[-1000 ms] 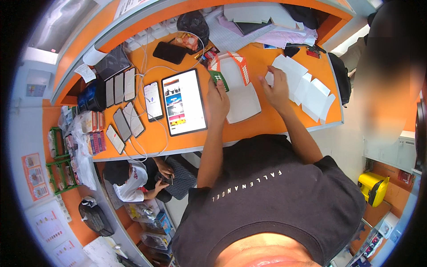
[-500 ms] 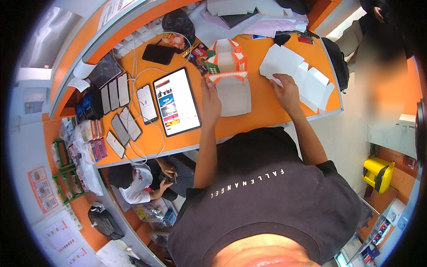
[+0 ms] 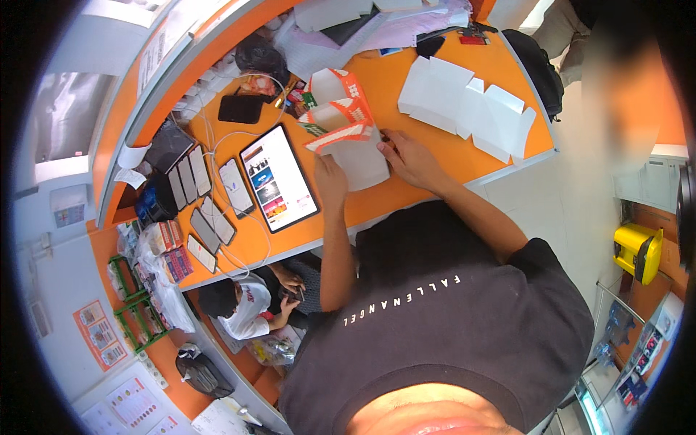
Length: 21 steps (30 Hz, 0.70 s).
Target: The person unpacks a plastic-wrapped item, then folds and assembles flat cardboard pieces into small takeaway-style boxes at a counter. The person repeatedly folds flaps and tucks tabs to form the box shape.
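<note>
A partly folded cardboard box (image 3: 362,165), white inside with red, green and white printing outside, lies on the orange desk in front of me. Its printed walls stand up at the far end, and a plain white panel extends toward me. At the near left edge my left hand (image 3: 331,181) grips the cardboard, its thumb side against the panel. My right hand (image 3: 409,161) is closed on the right edge, just below the printed walls. To the right rests a flat white cardboard blank (image 3: 453,101), unfolded with several flaps, which neither hand touches.
Left of the box lie a lit tablet (image 3: 279,177), a black phone (image 3: 240,109) and several cabled phones (image 3: 235,185). A black plastic bag (image 3: 261,59) and papers (image 3: 406,29) are along the back. Below the desk's left side, a seated person (image 3: 246,308) holds a small device.
My right hand has left the flat white blank and moved left onto the box's right edge. The box's printed end has tilted leftward, with my left hand still on it. The view has shifted.
</note>
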{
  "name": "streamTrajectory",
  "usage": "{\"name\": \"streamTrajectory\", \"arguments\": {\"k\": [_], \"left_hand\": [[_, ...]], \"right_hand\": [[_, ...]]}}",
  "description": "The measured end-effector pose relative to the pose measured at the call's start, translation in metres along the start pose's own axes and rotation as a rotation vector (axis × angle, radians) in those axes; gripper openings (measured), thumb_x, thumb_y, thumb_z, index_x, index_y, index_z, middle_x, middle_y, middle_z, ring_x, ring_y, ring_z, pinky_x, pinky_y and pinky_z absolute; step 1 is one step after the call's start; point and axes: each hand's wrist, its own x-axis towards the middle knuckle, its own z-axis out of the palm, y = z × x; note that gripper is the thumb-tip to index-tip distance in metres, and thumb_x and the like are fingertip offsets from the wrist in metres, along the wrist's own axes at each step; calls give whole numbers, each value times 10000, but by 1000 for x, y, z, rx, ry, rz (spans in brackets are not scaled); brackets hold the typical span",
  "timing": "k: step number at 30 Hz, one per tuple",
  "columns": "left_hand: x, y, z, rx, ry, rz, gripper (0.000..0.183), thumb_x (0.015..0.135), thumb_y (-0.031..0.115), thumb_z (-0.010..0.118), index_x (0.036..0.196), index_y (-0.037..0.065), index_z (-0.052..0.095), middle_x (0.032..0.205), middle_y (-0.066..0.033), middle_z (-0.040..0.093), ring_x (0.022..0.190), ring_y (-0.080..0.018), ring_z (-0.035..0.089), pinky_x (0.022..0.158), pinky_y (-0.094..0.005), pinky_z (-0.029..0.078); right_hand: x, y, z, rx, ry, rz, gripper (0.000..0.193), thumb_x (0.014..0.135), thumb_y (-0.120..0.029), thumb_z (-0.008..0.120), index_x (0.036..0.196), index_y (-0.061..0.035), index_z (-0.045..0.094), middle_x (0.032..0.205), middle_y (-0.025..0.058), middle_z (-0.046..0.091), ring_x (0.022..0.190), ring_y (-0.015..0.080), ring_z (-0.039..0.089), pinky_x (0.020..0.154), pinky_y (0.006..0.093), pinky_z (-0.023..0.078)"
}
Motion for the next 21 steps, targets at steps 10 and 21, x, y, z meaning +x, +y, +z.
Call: {"name": "streamTrajectory", "arguments": {"k": [10,21], "left_hand": [[-37,8,2,-614,276,-82,526,1020,117,524,1508,29,347,1447,-144,468,1297,-229,498,1075,-357,413],[56,-66,-28,-635,-485,-41,944,887,601,657,1541,48,261,1542,-116,395,1406,-246,397,1149,-421,353]], "right_hand": [[6,75,-78,-783,51,-156,421,802,-190,724,1195,-72,627,1171,101,627,1134,291,573,870,449,490],[46,28,-37,461,-297,72,1035,769,-251,866,1537,-7,217,1382,195,539,1292,310,513,1089,410,420]]}}
